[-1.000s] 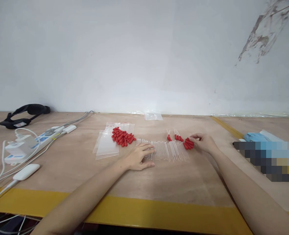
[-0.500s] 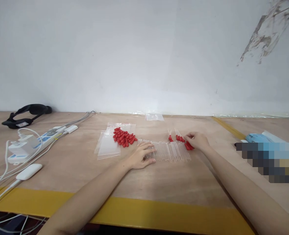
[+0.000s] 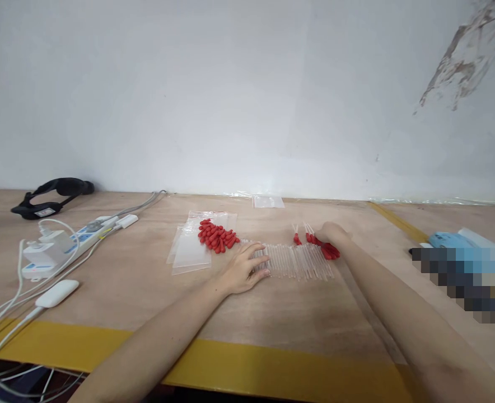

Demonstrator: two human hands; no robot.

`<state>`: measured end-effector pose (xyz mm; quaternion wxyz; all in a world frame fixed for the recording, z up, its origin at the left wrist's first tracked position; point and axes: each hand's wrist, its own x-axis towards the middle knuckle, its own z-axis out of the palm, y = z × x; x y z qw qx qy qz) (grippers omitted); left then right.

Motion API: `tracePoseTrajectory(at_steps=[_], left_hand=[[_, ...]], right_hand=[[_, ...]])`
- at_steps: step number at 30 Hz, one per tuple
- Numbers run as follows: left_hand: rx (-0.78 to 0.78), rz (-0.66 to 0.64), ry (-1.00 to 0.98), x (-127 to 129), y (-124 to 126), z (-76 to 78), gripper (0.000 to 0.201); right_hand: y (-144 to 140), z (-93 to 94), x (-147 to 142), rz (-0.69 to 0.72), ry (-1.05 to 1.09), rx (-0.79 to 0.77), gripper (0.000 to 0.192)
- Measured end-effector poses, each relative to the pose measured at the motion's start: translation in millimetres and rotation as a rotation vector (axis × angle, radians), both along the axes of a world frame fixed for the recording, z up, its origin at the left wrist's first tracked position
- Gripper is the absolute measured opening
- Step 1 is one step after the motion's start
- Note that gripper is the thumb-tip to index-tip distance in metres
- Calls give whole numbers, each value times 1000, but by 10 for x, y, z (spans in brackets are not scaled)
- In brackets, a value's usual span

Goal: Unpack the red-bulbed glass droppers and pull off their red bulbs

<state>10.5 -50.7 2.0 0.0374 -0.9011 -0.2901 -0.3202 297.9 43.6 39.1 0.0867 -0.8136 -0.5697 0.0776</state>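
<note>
A row of thin clear glass tubes (image 3: 292,261) lies side by side on the wooden table. My left hand (image 3: 247,270) rests over the row's left end, fingers apart and touching the tubes. Left of it, a heap of red rubber bulbs (image 3: 217,236) sits on clear plastic bags (image 3: 192,257). Behind the row's right end are droppers with red bulbs (image 3: 330,252), their thin tips pointing toward the wall. My right hand (image 3: 335,233) curls over these droppers from the right; its fingertips are mostly hidden. A small separate group of red-bulbed droppers (image 3: 297,239) lies just left.
On the left are a power strip (image 3: 88,236) with plugs and cables, a white device (image 3: 58,293) and a black strap (image 3: 54,197). A small clear bag (image 3: 268,202) lies by the wall. At right is a blue package (image 3: 449,240). Yellow tape (image 3: 272,364) runs along the front edge.
My right hand has turned and curled further over the red-bulbed droppers. My left hand stays on the tubes. The whole view has shifted slightly.
</note>
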Motion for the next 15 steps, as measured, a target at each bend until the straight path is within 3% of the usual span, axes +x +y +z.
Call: tracePoseTrajectory(at_steps=[5,8,11,15], left_hand=[[26,33,-18,-12,7,-5,31],[62,63,-33,-16,10,16,33],[161,105,-51,-9,3,61,33],[307,127,3,8,-27,103,30]], right_hand=[[-41,227,-46,18,20,38,13],[-200,290,-155,107,69,101,20],[-483,172,-341,296,146,245,24],[-915,-153,-620,812,123,572,22]])
